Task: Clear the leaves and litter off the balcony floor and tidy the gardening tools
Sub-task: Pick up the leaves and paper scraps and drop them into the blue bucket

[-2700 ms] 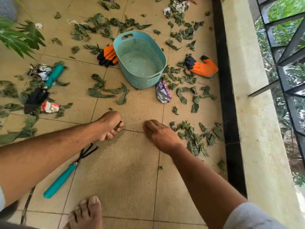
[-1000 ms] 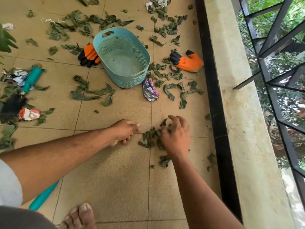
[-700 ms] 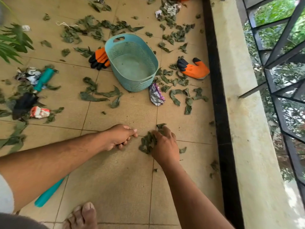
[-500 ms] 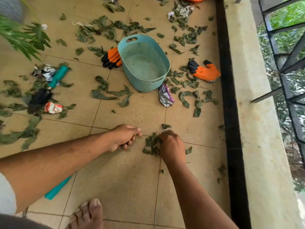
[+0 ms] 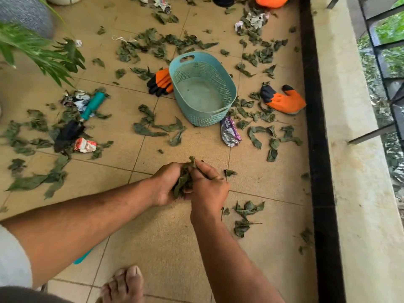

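Where the head view shows the tiled balcony floor [image 5: 166, 243], both hands meet at frame centre around one bundle of leaves [image 5: 183, 182]. The left hand [image 5: 167, 184] cups the bundle from its side with fingers curled round it; the right hand [image 5: 208, 184] closes against it from the other side, fingers curled and pressed into the leaves. The bundle is clamped between the two palms, just above the floor.

The relation governing the next move: the teal basket [image 5: 227, 88] stands directly ahead of the fingertips, beyond them and slightly to the right, with bare tile between. Its long axis runs roughly away from the person, leaning to one side, and its near rim faces the hands. Both hands are about equally near; the right is marginally closer in judgement. The basket appears empty.

Loose leaves remain scattered on all sides. A small cluster [image 5: 244, 215] lies just right of the right wrist. Orange gloves lie left [image 5: 161, 80] and right [image 5: 284, 100] of the basket. A teal-handled trowel [image 5: 93, 106] lies among litter at far left.

A crumpled purple wrapper [image 5: 229, 132] lies at the basket's near end; its printing is not legible. No other readable writing or brand is visible.
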The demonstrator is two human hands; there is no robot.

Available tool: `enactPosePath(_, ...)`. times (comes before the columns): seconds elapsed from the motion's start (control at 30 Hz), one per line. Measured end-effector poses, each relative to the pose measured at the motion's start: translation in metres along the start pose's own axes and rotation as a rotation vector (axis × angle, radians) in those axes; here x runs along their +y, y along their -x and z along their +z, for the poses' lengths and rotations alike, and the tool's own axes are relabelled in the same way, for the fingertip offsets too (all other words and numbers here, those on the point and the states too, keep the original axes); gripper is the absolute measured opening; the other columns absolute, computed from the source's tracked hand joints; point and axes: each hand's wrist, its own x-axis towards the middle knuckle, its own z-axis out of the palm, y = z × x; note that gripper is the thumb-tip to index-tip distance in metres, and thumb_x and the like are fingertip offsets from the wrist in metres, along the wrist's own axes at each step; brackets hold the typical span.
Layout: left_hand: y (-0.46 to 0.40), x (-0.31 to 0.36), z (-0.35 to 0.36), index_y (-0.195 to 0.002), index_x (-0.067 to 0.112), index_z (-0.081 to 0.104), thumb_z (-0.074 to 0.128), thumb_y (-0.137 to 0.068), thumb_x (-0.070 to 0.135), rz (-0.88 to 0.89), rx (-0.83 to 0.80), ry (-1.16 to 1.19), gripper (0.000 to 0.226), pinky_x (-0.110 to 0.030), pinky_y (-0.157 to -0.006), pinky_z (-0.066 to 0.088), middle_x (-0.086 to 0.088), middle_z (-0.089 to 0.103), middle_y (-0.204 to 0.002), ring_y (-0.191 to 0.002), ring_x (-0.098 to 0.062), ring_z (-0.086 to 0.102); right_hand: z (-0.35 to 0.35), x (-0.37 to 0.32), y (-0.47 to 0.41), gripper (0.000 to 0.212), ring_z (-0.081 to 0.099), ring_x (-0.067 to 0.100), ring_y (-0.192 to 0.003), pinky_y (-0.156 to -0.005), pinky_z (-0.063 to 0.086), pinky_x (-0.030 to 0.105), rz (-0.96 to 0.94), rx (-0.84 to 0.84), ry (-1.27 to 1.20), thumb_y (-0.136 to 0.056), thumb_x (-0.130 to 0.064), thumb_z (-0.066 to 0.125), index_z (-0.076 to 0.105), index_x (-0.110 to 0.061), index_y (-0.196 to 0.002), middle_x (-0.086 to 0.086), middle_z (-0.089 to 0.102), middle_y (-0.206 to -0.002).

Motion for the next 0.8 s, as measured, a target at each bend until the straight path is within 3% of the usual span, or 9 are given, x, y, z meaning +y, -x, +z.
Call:
enactPosePath(0.17,0.007,0.007,0.002,-0.095,0.013,0.078,0.043,-0.110,0.043,-0.025,-0.033,0.151,0.049,-0.034,-0.066,0.058,-0.010,0.074,-0.092,-0.080,-0.023,0.072,-0.007,0.016,0.005,0.027,0.071,-0.004,-0.102,-0.099,0.058,0.031,-0.329,-0.071,0.356,-0.083,-0.006,0.082,0.086,-0.029,-0.096,-0.021,0.078,-0.103)
enactPosePath(0.27,0.002,0.012,0.001,-0.088,0.017,0.073,0.052,-0.106,0.046,-0.009,0.025,0.127,0.041,-0.034,-0.075,0.051,-0.003,0.073,-0.090,-0.079,-0.017,0.068,-0.011,0.028,0.008,0.025,0.065,0.001,-0.119,-0.104,0.054,0.033,-0.578,-0.143,0.614,-0.086,-0.011,0.078,0.085,-0.027,-0.105,-0.015,0.078,-0.112)
enactPosePath(0.37,0.000,0.012,0.003,-0.072,0.021,0.073,0.059,-0.103,0.037,-0.042,0.103,-0.058,0.037,-0.030,-0.062,0.046,0.002,0.071,-0.077,-0.064,-0.012,0.064,-0.012,0.030,0.014,0.025,0.051,0.012,-0.134,-0.104,0.044,0.045,-0.678,-0.117,0.912,-0.092,-0.029,0.065,0.081,-0.034,-0.110,-0.020,0.075,-0.117)
enactPosePath(0.43,-0.001,0.010,0.004,-0.073,0.021,0.076,0.062,-0.101,0.041,-0.063,0.132,-0.091,0.037,-0.029,-0.057,0.045,0.001,0.068,-0.071,-0.060,-0.015,0.062,-0.014,0.026,0.017,0.027,0.042,0.018,-0.143,-0.102,0.037,0.045,-0.714,-0.121,1.062,-0.095,-0.037,0.058,0.077,-0.039,-0.114,-0.024,0.071,-0.125)
enactPosePath(0.5,-0.004,0.011,0.003,-0.074,0.021,0.072,0.066,-0.097,0.046,-0.056,0.147,-0.057,0.034,-0.029,-0.056,0.043,-0.001,0.065,-0.071,-0.059,-0.018,0.060,-0.019,0.024,0.016,0.031,0.038,0.016,-0.144,-0.103,0.037,0.045,-0.663,-0.237,1.007,-0.094,-0.042,0.058,0.074,-0.042,-0.121,-0.024,0.062,-0.135)
enactPosePath(0.6,-0.005,0.014,0.004,-0.075,0.024,0.066,0.067,-0.096,0.049,-0.018,0.149,-0.054,0.033,-0.027,-0.051,0.035,-0.001,0.058,-0.067,-0.055,-0.016,0.052,-0.029,0.006,0.014,0.038,0.047,0.003,-0.135,-0.109,0.047,0.038,-0.333,-0.384,0.495,-0.087,-0.036,0.076,0.075,-0.040,-0.124,-0.022,0.055,-0.137)
enactPosePath(0.67,-0.006,0.014,0.002,-0.077,0.026,0.059,0.067,-0.098,0.049,0.003,0.164,-0.152,0.032,-0.020,-0.044,0.027,0.002,0.055,-0.065,-0.050,-0.012,0.044,-0.042,-0.008,0.007,0.033,0.055,0.002,-0.128,-0.103,0.053,0.029,-0.159,-0.316,0.232,-0.089,-0.026,0.079,0.077,-0.037,-0.120,-0.018,0.058,-0.135)
enactPosePath(0.73,-0.007,0.014,-0.004,-0.081,0.026,0.053,0.070,-0.098,0.049,0.009,0.204,-0.227,0.033,-0.016,-0.039,0.022,0.005,0.050,-0.063,-0.048,-0.009,0.038,-0.064,-0.014,-0.008,0.025,0.057,0.004,-0.119,-0.093,0.056,0.024,-0.223,-0.126,0.420,-0.096,-0.025,0.072,0.075,-0.037,-0.119,-0.015,0.059,-0.131)
enactPosePath(0.8,-0.008,0.013,-0.009,-0.088,0.023,0.054,0.075,-0.096,0.050,0.015,0.256,-0.287,0.035,-0.016,-0.037,0.022,0.006,0.047,-0.062,-0.047,-0.007,0.035,-0.093,-0.013,-0.027,0.027,0.056,0.007,-0.110,-0.093,0.055,0.030,-0.312,0.118,0.781,-0.098,-0.027,0.067,0.071,-0.039,-0.121,-0.015,0.054,-0.126)
